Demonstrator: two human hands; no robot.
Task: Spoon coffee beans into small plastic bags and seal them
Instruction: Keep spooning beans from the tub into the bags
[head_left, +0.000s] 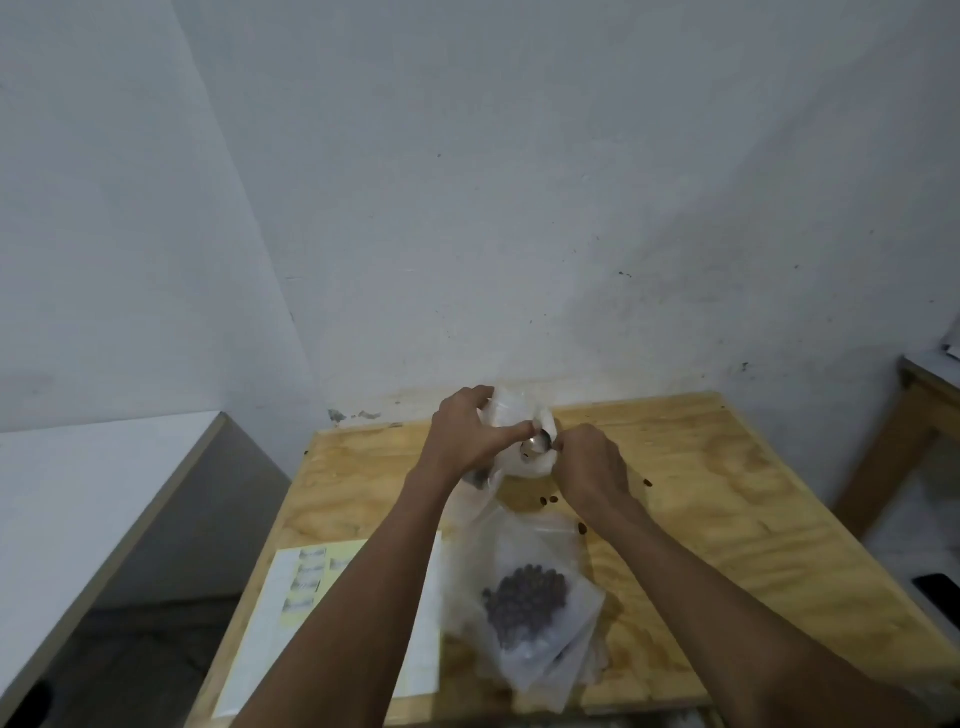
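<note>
My left hand (467, 434) grips the top of a white plastic bag (524, 462) held upright near the far edge of the wooden table (701, 509). My right hand (587, 460) holds a metal spoon (537, 444) whose bowl sits at the bag's mouth. A small clear bag with dark coffee beans (524, 597) lies flat on the table nearer to me, on top of other clear bags. A few loose beans (548, 500) lie scattered on the wood.
A sheet of paper with labels (306, 587) lies at the table's left. A white counter (78, 493) stands to the left, another wooden table (924, 395) to the right. The wall is just behind the table.
</note>
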